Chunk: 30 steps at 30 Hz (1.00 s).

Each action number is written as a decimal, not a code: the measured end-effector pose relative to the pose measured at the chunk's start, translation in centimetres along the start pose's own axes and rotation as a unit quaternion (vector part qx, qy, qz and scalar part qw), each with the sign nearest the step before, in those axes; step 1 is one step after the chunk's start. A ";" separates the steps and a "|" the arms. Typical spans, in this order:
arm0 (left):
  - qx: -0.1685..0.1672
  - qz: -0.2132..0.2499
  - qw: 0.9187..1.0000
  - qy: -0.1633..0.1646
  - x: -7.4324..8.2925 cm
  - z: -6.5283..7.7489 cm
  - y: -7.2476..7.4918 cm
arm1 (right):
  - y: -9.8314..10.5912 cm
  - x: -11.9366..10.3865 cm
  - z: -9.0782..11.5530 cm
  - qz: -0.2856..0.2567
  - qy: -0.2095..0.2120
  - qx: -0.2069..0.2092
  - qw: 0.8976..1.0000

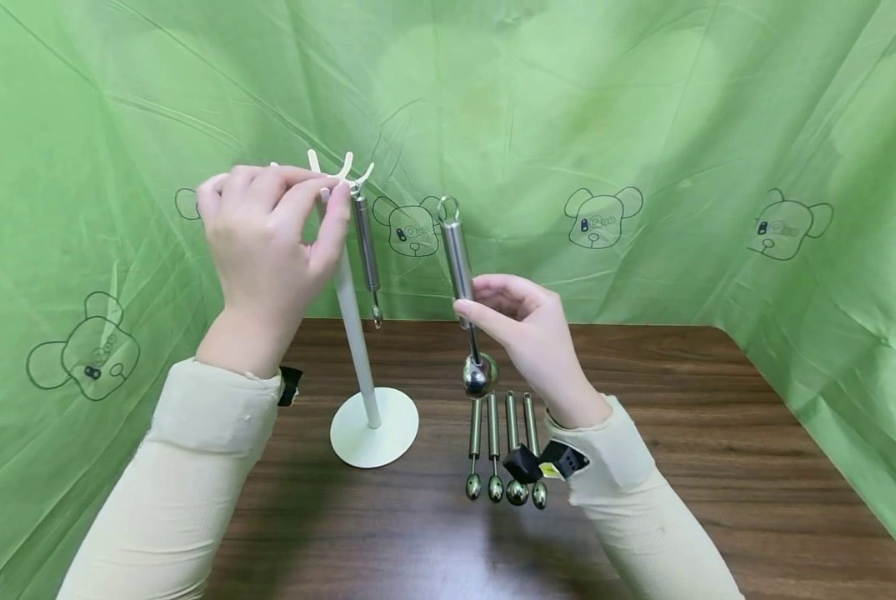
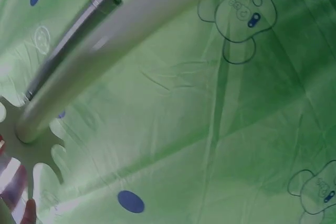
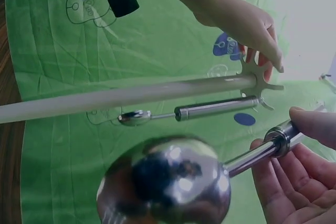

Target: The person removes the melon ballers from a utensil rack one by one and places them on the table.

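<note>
My left hand (image 1: 267,229) pinches the hooked top of a white rack stand (image 1: 353,333) between thumb and fingers. One steel melon baller (image 1: 367,246) hangs by its ring from a hook just right of that hand. My right hand (image 1: 533,342) holds a bigger melon baller (image 1: 458,262) by the lower handle, ring up and round bowl down, to the right of the stand and apart from it. Its shiny bowl (image 3: 168,182) looms large in the right wrist view. The left wrist view catches only fingertips (image 2: 29,212) at its lower left corner.
Several more steel melon ballers (image 1: 493,425) lie in a row on the brown wooden table (image 1: 297,517), below my right hand and partly covered by its wrist camera. The stand's round white base (image 1: 395,442) rests left of them. Green cloth (image 1: 508,108) hangs around the table.
</note>
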<state>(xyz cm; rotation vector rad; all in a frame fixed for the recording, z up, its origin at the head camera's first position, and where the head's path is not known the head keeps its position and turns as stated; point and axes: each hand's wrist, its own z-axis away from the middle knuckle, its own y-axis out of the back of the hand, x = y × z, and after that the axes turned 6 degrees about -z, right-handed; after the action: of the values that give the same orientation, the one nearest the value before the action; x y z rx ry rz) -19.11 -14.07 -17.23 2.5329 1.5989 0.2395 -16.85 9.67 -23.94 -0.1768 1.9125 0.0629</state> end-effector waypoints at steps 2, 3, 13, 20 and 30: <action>-0.004 -0.021 1.000 0.004 0.4 0.0 0.0 | 0.6 0.3 0.5 0.006 -0.007 0.012 1.000; -0.004 -0.029 1.000 0.008 0.6 0.0 0.1 | 0.8 0.5 0.7 0.008 -0.009 0.017 1.000; 0.020 -0.055 0.998 0.024 1.1 0.1 -0.3 | 3.6 2.2 3.2 0.036 -0.023 0.072 0.997; 0.029 -0.055 0.998 0.033 1.2 0.3 -0.4 | 5.2 3.6 4.7 0.072 -0.051 0.109 0.990; 0.028 -0.037 0.999 0.025 0.9 0.2 -0.4 | 7.1 5.9 6.2 0.096 -0.080 0.136 0.983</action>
<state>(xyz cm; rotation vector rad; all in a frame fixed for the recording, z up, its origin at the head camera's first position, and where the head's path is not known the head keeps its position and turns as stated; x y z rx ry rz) -19.04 -13.10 -17.49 2.5220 1.7383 0.2544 -14.18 16.94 -31.90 0.1927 1.7513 -0.0545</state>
